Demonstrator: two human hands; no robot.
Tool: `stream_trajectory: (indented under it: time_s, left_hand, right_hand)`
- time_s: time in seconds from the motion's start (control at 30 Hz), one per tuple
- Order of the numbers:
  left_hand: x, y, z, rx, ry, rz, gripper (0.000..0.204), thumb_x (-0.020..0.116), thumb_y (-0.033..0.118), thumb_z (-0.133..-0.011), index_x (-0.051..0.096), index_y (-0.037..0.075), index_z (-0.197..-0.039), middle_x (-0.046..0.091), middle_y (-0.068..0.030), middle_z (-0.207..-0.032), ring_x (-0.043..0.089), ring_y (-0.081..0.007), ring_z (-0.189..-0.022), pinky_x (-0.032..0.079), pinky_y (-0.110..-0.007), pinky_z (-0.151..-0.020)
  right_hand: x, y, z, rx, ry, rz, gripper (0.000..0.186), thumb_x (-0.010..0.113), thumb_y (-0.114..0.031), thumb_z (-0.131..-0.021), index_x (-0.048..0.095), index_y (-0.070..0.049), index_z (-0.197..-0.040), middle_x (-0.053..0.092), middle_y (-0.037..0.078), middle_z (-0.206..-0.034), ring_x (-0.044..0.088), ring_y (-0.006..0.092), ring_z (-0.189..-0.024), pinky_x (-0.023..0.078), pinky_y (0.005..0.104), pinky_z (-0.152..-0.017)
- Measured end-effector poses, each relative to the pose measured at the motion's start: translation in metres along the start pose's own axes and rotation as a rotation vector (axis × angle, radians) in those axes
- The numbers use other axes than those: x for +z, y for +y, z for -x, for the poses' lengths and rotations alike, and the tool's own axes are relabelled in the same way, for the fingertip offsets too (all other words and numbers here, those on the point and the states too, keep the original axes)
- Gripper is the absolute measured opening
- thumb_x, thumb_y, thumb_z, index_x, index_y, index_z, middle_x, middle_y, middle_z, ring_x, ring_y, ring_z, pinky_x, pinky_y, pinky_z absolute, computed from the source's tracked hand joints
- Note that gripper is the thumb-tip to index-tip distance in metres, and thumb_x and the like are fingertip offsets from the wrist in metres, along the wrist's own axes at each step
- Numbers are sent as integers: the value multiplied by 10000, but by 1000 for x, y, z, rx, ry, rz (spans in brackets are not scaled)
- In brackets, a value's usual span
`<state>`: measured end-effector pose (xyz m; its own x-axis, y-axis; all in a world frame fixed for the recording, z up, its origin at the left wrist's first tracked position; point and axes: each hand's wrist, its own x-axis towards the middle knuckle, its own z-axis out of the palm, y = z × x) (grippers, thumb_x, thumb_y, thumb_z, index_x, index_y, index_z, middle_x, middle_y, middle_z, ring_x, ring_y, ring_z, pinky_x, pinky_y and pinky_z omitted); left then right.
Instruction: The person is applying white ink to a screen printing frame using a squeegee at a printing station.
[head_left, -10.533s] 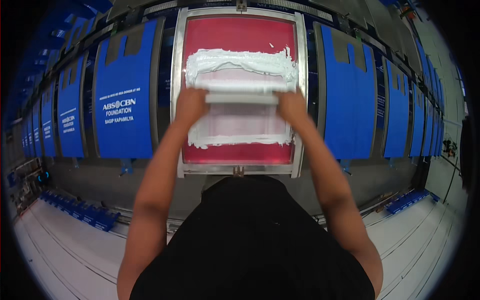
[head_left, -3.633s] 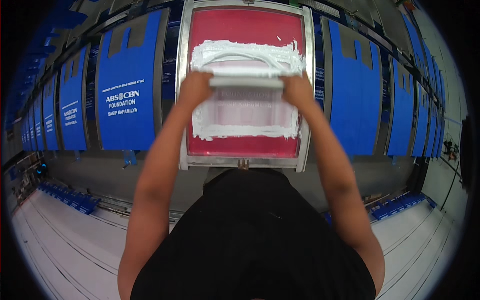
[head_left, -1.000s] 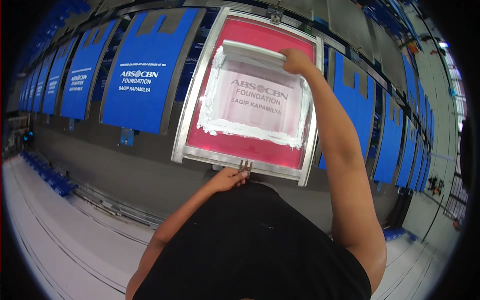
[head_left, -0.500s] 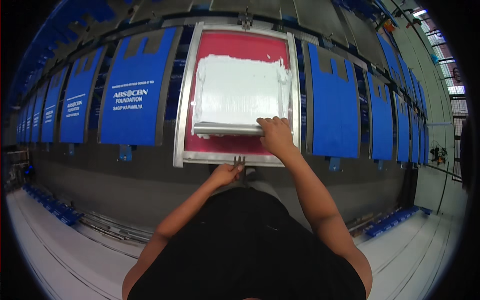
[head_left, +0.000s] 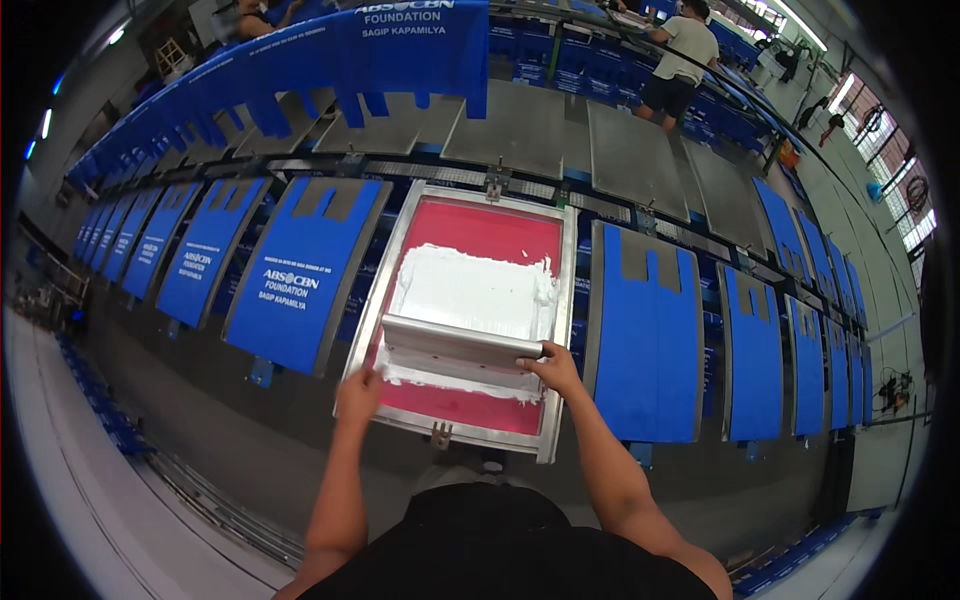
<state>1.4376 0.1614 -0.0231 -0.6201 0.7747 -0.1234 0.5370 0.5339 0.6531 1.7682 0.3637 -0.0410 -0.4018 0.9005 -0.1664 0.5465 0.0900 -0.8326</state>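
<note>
A metal-framed screen [head_left: 555, 420] with pink mesh [head_left: 485, 222] lies before me, a thick layer of white ink [head_left: 470, 290] across its middle. My right hand [head_left: 550, 365] is closed on the right end of a long metal squeegee [head_left: 450, 336], which rests across the lower part of the ink. My left hand [head_left: 358, 392] is closed on the left rail of the frame, near the squeegee's other end. A metal clamp [head_left: 441, 434] sits at the middle of the frame's near edge, below both hands.
Blue printed bags [head_left: 290, 280] on metal boards flank the screen on the left, plain blue bags [head_left: 645, 340] on the right. Bare metal boards [head_left: 635, 160] stand behind. More bags [head_left: 410, 60] hang beyond. One co-worker [head_left: 680, 60] stands at back right, another [head_left: 255, 20] at back left.
Over the last second the squeegee came from the screen's far end toward me, leaving white ink over the design. My left hand left the clamp for the left rail. The view now reaches farther back.
</note>
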Motion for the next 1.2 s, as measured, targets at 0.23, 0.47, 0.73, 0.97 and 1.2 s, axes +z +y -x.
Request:
stream_trajectory:
  time_s: [0.23, 0.47, 0.73, 0.97, 1.2]
  left_hand:
    - [14, -84, -76, -41, -31, 148, 433, 507, 329, -964, 568, 11, -1251, 637, -216, -1140, 614, -283, -1042, 452, -356, -915]
    - [15, -27, -8, -21, 2, 341, 455, 539, 322, -961, 556, -30, -1248, 668, -214, -1085, 645, -242, -1016, 486, -350, -875]
    - [205, 119, 69, 73, -163, 462, 486, 571, 293, -956, 522, -65, -1280, 628, -235, -1176, 589, -224, -1098, 445, -319, -932]
    - [287, 200, 134, -25, -150, 526, 455, 573, 277, -956, 545, -66, -1252, 658, -201, -1129, 621, -196, -1014, 463, -301, -890]
    - [312, 206, 146, -55, -78, 427, 435, 568, 278, -956, 554, -28, -1265, 653, -168, -1149, 604, -209, -1068, 444, -312, -933]
  right_hand:
    - [14, 1, -22, 160, -42, -287, 384, 818, -201, -722, 681, 32, -995, 690, 92, -864, 625, 144, -779, 497, 287, -727]
    - [-57, 15, 21, 243, -25, -387, 422, 838, -149, -680, 686, 20, -1036, 696, 68, -928, 625, 146, -855, 492, 296, -795]
    - [-274, 123, 95, 228, 145, -395, 376, 828, -81, -638, 701, 16, -978, 700, 77, -873, 643, 160, -803, 498, 296, -780]
    - [-368, 205, 113, 254, 119, -361, 396, 833, -114, -638, 697, 16, -986, 689, 77, -880, 628, 159, -819, 488, 298, -773]
    - [-385, 242, 90, 334, 67, -257, 469, 850, -165, -639, 691, 26, -1036, 711, 116, -895, 663, 163, -791, 527, 300, -728]
